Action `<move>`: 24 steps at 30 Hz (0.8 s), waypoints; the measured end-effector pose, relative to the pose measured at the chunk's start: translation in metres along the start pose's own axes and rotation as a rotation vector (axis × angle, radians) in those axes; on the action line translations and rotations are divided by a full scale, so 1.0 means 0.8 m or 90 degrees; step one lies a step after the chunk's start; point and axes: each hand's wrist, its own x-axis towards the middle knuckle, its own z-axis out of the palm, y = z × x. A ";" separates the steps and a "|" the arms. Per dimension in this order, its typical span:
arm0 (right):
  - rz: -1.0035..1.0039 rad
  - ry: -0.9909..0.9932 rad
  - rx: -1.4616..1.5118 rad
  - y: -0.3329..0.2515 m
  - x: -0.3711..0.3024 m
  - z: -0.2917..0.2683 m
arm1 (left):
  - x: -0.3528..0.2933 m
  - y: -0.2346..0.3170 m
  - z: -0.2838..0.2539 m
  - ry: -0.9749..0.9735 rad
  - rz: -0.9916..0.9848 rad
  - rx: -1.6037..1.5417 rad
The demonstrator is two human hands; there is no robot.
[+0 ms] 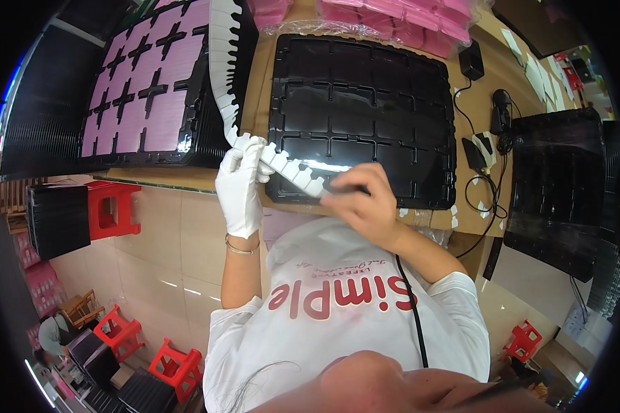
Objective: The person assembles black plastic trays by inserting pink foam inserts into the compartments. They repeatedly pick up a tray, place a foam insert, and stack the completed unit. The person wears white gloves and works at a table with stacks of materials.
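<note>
Mid-frame, a notched white strip [287, 169], pinched by gloved left hand [241, 191], is seemingly worked, blurred black tool [351, 188] gripped in right hand [370, 206], steadiness needed.

— Which surface is bearing readable print?

— The white shirt [351, 327] of the camera wearer is bearing it, across the chest. One large word [337, 301] is running in rounded red letters, and it is standing upside down in the head view.

— What is accompanying the large word?

— Two smaller lines are lying just above it in the view, likewise inverted: a row of small capitals [359, 271] and, beyond that, a line of slanting, script-like letters [355, 263], both in reddish tones.

— Is anything crossing the lettering?

— A black cable [411, 292] is passing over the large word near its right-hand end in the view.
</note>
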 end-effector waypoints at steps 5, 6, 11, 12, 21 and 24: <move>0.012 -0.063 0.126 0.039 0.078 -0.008 | 0.011 -0.012 -0.002 0.014 -0.004 0.045; 0.042 -0.086 0.111 0.075 0.104 -0.007 | 0.010 -0.012 0.000 0.007 -0.003 0.035; 0.335 -0.151 0.096 0.226 0.202 0.050 | 0.010 -0.008 0.006 -0.073 -0.048 0.042; 0.294 -0.169 0.058 0.268 0.206 0.064 | 0.011 -0.007 0.008 -0.081 -0.053 0.038; 0.251 -0.255 -0.217 0.271 0.230 0.062 | 0.017 -0.011 -0.002 -0.124 -0.086 0.053; 0.265 -0.264 -0.243 0.270 0.233 0.066 | 0.019 -0.009 0.000 -0.126 -0.089 0.054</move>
